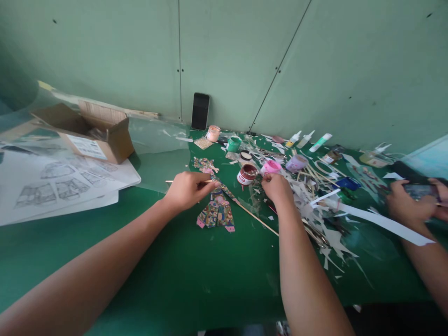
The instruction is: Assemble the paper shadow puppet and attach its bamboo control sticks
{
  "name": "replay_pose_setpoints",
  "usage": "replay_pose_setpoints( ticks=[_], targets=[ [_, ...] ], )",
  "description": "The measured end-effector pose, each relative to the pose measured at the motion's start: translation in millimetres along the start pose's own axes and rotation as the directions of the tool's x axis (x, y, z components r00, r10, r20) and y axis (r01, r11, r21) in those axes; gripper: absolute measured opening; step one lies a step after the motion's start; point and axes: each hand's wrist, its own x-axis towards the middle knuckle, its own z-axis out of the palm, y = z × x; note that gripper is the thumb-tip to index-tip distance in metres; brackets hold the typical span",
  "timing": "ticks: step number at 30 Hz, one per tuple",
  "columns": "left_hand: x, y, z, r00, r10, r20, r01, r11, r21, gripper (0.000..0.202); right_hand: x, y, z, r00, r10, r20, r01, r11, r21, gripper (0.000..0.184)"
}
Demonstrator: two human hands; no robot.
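Note:
My left hand (pixel 189 189) is closed in a pinch around a thin wooden stick (pixel 169 181), over the upper part of a flat jointed paper figure (pixel 215 212). The figure has a patterned multicoloured robe and pink feet, and lies on the green table. Another thin stick (pixel 261 220) runs from the figure's arm down to the right. My right hand (pixel 278 189) has its fingers drawn together at the front of a pink paint jar (pixel 271 166); what they hold is hidden. Just left of that hand stands an open dark red paint jar (pixel 247 174).
A cardboard box (pixel 119 142) and printed sheets (pixel 70 186) lie left. A phone (pixel 200 111) leans on the wall. Green (pixel 234 143) and peach (pixel 213 134) jars stand behind. Paper scraps (pixel 329 233) and glue bottles (pixel 294 139) spread right. Another person's hands (pixel 408 203) hold a phone.

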Motion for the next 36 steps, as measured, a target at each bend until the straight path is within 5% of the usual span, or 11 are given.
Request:
replay_pose_setpoints(
  ticks=[22,27,32,36],
  targets=[
    [0.5,-2.8,-1.0,0.998,0.050,0.034,-0.053,0.996,0.068,0.043,4.2,-8.0,2.4,1.000,0.002,0.022,-0.002,1.000,0.016,0.022],
    [-0.1,-3.3,-1.7,0.995,0.087,0.040,-0.091,0.991,0.103,0.041,-0.4,-4.8,-15.1,0.987,0.029,-0.155,0.002,0.981,0.193,0.028],
    [-0.4,0.1,-4.3,0.991,0.137,0.005,-0.137,0.982,0.133,0.039,-6.3,-15.9,-20.1,0.973,0.128,-0.192,0.036,0.737,0.675,0.020],
    [-0.4,1.4,-5.5,0.983,0.184,0.026,-0.186,0.968,0.167,0.037,-11.8,-34.0,-11.4,0.969,0.070,-0.237,0.172,0.497,0.851,0.002]
  ],
)
